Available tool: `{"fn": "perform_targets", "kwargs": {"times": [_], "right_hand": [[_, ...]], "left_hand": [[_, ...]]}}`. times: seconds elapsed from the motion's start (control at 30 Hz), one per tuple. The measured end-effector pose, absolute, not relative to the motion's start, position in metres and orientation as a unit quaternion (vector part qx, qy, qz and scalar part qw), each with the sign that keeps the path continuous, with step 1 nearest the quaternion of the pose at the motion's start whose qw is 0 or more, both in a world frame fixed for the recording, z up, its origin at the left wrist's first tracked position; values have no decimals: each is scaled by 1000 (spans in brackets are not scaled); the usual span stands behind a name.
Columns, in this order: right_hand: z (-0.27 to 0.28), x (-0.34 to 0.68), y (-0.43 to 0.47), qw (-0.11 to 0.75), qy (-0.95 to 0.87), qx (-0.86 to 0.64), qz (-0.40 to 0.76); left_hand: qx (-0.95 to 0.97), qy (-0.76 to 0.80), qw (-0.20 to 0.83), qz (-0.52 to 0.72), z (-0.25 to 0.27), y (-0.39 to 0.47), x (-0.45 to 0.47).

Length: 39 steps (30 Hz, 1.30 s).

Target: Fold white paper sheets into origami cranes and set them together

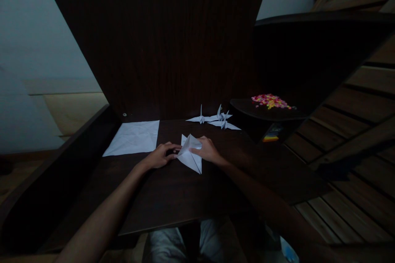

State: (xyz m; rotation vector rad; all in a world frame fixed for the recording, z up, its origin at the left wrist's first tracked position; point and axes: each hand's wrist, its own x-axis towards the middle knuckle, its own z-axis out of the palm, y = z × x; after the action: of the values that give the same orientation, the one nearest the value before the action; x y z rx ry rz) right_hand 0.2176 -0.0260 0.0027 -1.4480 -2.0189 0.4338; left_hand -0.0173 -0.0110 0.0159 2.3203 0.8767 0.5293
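Two forearms (108, 209) reach over the desk (166, 203). A white sheet (134, 136) lies left. The folded paper (191, 159) is mid-desk between the hands: the right hand's (210, 150) grip pinches it, thumb on top; the left hand (159, 155) is at its left corner, whether pinching I cannot tell. Cranes (224, 124) stand behind. A fold seems in hand; next likely calls for aligned edges, then creasing.

Dim, cool light leaves the desk (160, 197) nearly black, the wall (31, 28) blue-grey, the folded paper (191, 159) pale. Wide-angle distortion stretches the edges; the upper-left corner blurs.
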Motion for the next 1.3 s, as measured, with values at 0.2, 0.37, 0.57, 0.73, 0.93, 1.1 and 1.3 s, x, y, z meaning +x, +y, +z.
{"fn": "perform_targets", "kwargs": {"times": [0.2, 0.37, 0.57, 0.73, 0.93, 1.1, 1.3], "right_hand": [[3, 215, -27, 300, -751, -568, 150], [4, 214, -28, 284, -751, -580, 139], [6, 213, -28, 272, -743, -598, 131], [6, 212, -28, 274, -732, -607, 141], [5, 212, -28, 289, -728, -602, 153], [5, 211, -27, 315, -722, -592, 171], [7, 210, -28, 331, -713, -586, 197]], "left_hand": [[868, 337, 291, 220, 12, -9, -14], [866, 340, 279, 239, 14, -13, -10], [855, 361, 257, 268, 9, -17, -2], [851, 374, 241, 277, 6, -19, 2], [846, 390, 228, 284, 6, -21, 8], [836, 393, 245, 295, 6, -23, 10], [840, 389, 227, 304, 9, -25, 9]]}}
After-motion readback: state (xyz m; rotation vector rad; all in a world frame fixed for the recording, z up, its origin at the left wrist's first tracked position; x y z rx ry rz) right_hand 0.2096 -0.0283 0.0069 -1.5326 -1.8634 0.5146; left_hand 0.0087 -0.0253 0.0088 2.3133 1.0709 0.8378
